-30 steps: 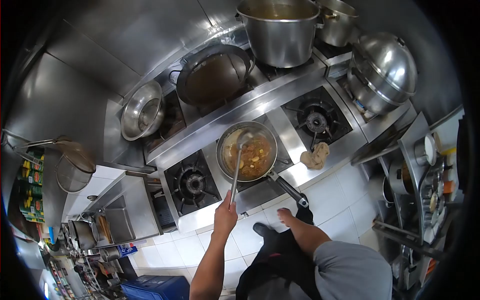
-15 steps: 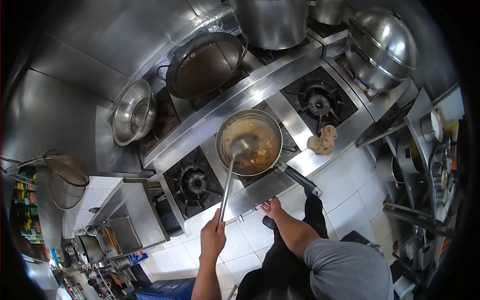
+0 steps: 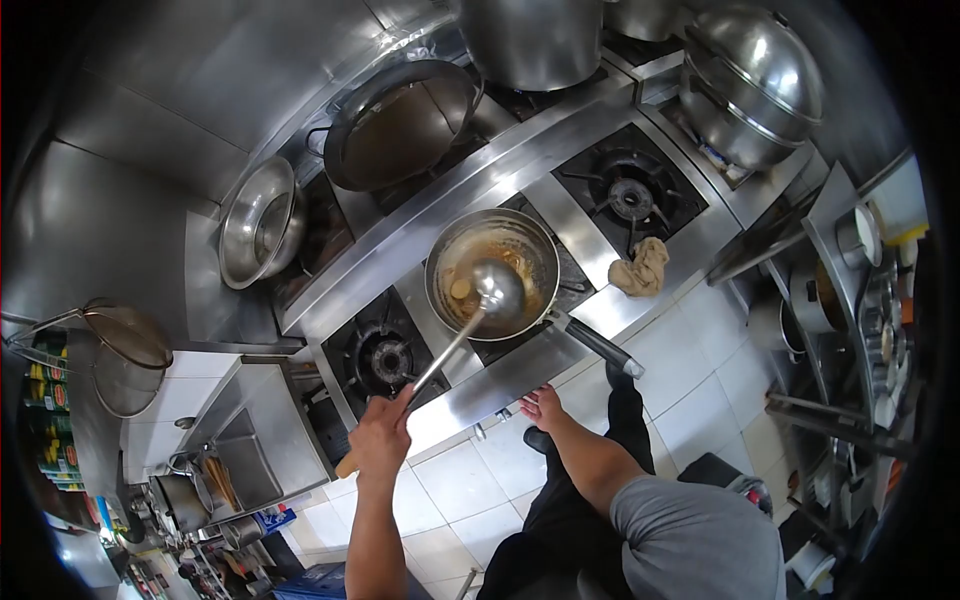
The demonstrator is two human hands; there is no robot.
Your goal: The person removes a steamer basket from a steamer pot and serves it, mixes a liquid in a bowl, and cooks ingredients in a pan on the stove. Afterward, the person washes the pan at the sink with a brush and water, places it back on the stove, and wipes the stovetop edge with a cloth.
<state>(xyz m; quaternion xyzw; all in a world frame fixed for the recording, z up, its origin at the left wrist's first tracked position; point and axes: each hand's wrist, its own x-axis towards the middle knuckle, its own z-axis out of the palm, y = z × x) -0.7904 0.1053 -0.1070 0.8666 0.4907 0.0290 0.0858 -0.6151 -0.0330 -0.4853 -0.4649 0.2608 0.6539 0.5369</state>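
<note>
My left hand (image 3: 380,437) is wrapped round the long handle of a metal ladle (image 3: 432,372), whose wooden end sticks out below the fist. The ladle's shiny bowl hangs over the inside of a deep pan (image 3: 434,250). Brownish stew (image 3: 522,262) with lumps lies in the pan, partly covered by the ladle. On a burner, the pan has its black handle (image 3: 600,345) pointing down and to the right. My right hand (image 3: 543,406) is at the stove's front edge beside small control knobs (image 3: 503,414), fingers curled. What they grip is hidden.
Burners flank the pan, one at left (image 3: 384,354) and one at right (image 3: 629,198). A crumpled cloth (image 3: 640,268) lies on the stove's front edge. Behind stand a wok (image 3: 395,140), a steel bowl (image 3: 262,222), a stockpot (image 3: 530,45) and a domed steamer (image 3: 752,85). Shelves of pans (image 3: 850,270) are at right.
My left hand has moved left with the ladle, whose bowl now shows more plainly, apparently raised. The stew has shifted in the pan. My right hand stays at the stove front.
</note>
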